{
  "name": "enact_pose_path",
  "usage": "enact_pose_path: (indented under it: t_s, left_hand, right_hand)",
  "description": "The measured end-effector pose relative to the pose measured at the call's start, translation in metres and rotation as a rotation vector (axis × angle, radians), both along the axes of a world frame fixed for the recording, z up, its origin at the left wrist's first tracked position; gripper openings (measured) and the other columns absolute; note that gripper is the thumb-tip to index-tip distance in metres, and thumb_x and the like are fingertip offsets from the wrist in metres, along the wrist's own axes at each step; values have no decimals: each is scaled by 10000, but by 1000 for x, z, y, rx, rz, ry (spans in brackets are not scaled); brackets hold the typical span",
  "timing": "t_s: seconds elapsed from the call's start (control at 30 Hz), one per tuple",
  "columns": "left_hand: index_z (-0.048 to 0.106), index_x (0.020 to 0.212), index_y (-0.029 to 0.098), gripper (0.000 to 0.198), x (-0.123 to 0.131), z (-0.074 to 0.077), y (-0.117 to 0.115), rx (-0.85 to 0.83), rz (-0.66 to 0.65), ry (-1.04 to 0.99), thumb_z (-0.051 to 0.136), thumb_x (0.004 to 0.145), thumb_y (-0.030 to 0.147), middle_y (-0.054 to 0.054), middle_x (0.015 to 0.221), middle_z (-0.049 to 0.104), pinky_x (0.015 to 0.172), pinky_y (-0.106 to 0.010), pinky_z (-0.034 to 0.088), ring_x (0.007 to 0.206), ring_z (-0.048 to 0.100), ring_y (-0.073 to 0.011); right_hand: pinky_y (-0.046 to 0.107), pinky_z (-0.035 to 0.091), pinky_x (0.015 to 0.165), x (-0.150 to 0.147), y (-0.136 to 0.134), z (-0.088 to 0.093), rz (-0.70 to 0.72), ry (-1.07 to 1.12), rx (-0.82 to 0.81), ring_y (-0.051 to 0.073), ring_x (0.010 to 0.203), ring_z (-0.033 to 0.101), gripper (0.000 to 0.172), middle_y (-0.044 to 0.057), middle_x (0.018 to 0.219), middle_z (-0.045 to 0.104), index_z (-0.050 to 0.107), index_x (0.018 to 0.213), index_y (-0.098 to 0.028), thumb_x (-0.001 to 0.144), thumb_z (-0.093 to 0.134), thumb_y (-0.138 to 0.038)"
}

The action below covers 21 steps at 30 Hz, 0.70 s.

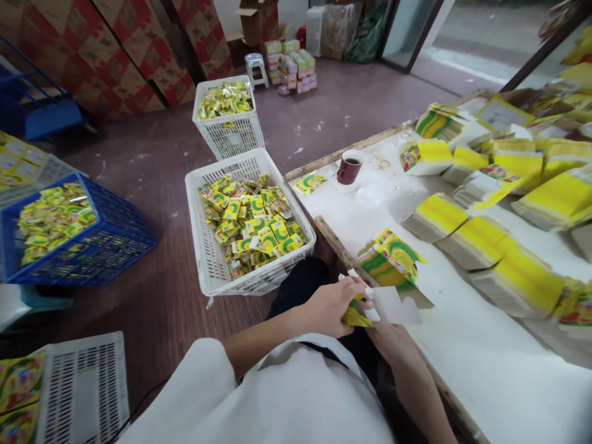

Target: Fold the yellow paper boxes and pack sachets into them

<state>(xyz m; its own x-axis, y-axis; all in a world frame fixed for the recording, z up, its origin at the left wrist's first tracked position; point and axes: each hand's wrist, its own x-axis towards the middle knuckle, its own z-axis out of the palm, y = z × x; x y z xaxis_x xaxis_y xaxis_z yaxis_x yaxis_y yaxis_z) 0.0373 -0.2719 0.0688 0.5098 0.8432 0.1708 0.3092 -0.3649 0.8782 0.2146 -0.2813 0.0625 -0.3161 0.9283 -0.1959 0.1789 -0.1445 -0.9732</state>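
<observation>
Over the table's near edge, a small yellow-and-green carton (357,317) with its white flaps spread is between my hands. My left hand (330,303) has its fingers bent round the carton's near side; white covers show on some fingertips. From the other side my right hand (391,333) grips the same carton, its fingers partly hidden behind the flaps. Just beyond my hands, a stack of flat printed cartons (391,256) lies on the white tabletop (467,345). To the left, a white crate (197,246) contains many small yellow-green packs (254,216).
A dark red mug (348,169) of dark liquid stands near the table edge beside a loose pack (309,182). Rows of carton bundles (481,237) cover the right side. Another white crate (234,139) and a blue crate (120,222) stand on the left.
</observation>
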Motion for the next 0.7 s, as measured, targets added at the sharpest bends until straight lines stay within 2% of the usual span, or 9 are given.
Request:
enact_pose_path:
  t_s: [0.07,0.17,0.27,0.33,0.4,0.47,0.53,0.6,0.7]
  left_hand:
    - [398,1291,269,727,-4,2,2,-53,-4,4,693,631,195,-89,1185,567,820,-356,501,1006,622,-275]
    - [404,1304,265,718,-3,-1,4,-137,-1,18,698,651,217,-61,1097,566,717,-329,489,875,615,-240]
    - [456,1276,219,652,3,-10,4,-86,66,5,702,672,220,-107,1125,542,730,-351,497,951,586,-276]
    - [466,1260,194,679,4,-13,4,-39,159,26,726,633,202,-144,1191,521,825,-407,499,1074,544,-324]
    - [479,1246,192,699,1,-10,3,-47,240,87,749,601,191,-150,1208,538,902,-470,473,1110,534,-347]
    - [519,1214,210,638,-7,-4,3,-68,271,102,765,625,214,-131,1173,584,921,-480,463,1073,569,-334]
    - [562,1183,225,542,-17,2,5,-59,275,42,770,684,271,-109,1113,631,915,-445,474,1031,606,-306]
    - [591,1173,227,523,-25,6,8,-33,267,-5,788,702,338,-108,1104,656,903,-414,486,1019,628,-293]
    - [621,1163,203,571,-33,8,15,-33,231,-1,828,670,404,-119,1098,685,884,-394,503,985,659,-286]
  right_hand:
    - [478,539,1009,-2,-5,1,-3,-51,104,282,1324,546,559,112,1441,562,373,1522,-296,990,415,-462]
    - [519,436,1121,-11,-16,2,-24,-272,309,284,1441,397,674,123,1564,410,182,1592,-266,984,454,-364]
    - [487,457,1114,-17,-20,0,4,-457,477,273,1445,392,617,111,1583,379,294,1563,-278,964,425,-210]
    - [463,493,1080,-14,-17,-3,-41,-475,552,261,1394,469,579,111,1531,458,389,1522,-285,958,378,-154]
    - [476,500,1067,-8,-11,-4,-142,-468,583,257,1336,536,574,115,1467,533,390,1519,-292,964,376,-148]
    - [509,482,1076,-2,-6,-3,-190,-487,589,272,1357,513,590,127,1484,513,335,1545,-289,971,391,-161]
    - [515,473,1078,2,-4,-1,-119,-520,581,298,1423,424,597,148,1572,388,322,1551,-270,970,423,-184]
    - [491,495,1053,5,-3,-1,-4,-535,581,317,1449,378,543,154,1618,291,420,1504,-252,964,445,-201]
    - [450,537,996,13,2,2,50,-523,588,303,1390,469,404,142,1582,366,620,1314,-256,958,438,-197]
